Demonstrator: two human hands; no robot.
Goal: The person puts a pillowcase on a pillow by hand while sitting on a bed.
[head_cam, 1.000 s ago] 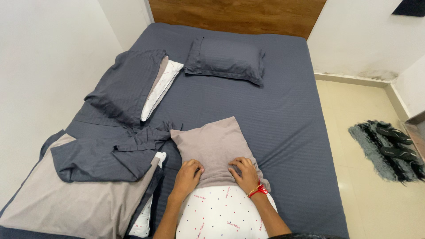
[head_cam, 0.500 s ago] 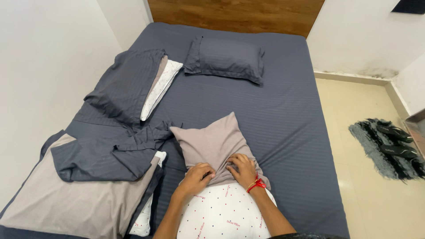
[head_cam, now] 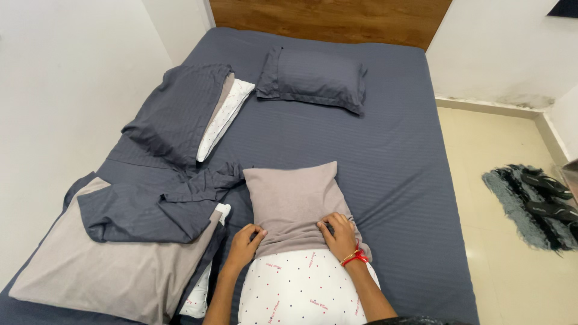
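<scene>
A white pillow with small dots (head_cam: 301, 289) lies on the bed right in front of me, its far half inside a taupe pillowcase (head_cam: 295, 201). My left hand (head_cam: 244, 244) grips the left edge of the pillowcase opening. My right hand (head_cam: 340, 235), with a red thread band on the wrist, grips the right part of that bunched opening edge. Both hands rest on the pillow.
The bed has a dark grey-blue sheet (head_cam: 391, 156) and a wooden headboard (head_cam: 328, 18). A dark grey cased pillow (head_cam: 313, 78) lies near the head. Rumpled grey and taupe bedding with white pillows (head_cam: 150, 180) fills the left side. A shaggy mat with black sandals (head_cam: 536, 201) lies on the floor at right.
My hands, bunched together at the middle of the pillowcase opening half a second ago, have spread apart. The case now lies flatter and squarer over the pillow.
</scene>
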